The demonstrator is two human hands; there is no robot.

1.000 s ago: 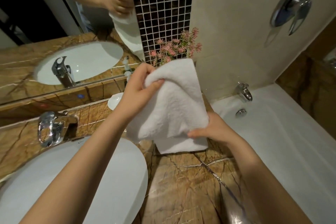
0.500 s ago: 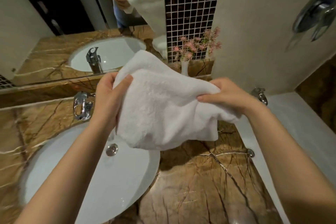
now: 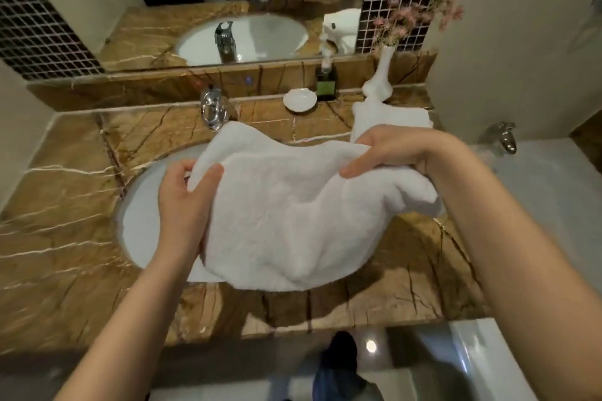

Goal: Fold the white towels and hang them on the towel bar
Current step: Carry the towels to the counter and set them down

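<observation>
A white towel (image 3: 293, 215) hangs in the air over the sink and counter, stretched between both hands. My left hand (image 3: 185, 202) grips its left edge, thumb on top. At the right, my right hand (image 3: 387, 153) pinches the upper right edge, with a loose corner drooping past my wrist. A second white towel (image 3: 391, 117) lies folded on the counter behind my right hand, partly hidden by it. No towel bar shows in this view.
Brown marble counter (image 3: 65, 205) with a white sink (image 3: 140, 215) and chrome faucet (image 3: 213, 109). At the back stand a soap dish (image 3: 299, 100), a dispenser bottle (image 3: 325, 83) and a white vase of pink flowers (image 3: 379, 75). White bathtub (image 3: 553, 205) with a spout (image 3: 505, 137) at the right. A mirror hangs above.
The view has swung left and down over the sink. Both hands have spread the towel wider, my right hand rising from its lower edge to its upper right edge.
</observation>
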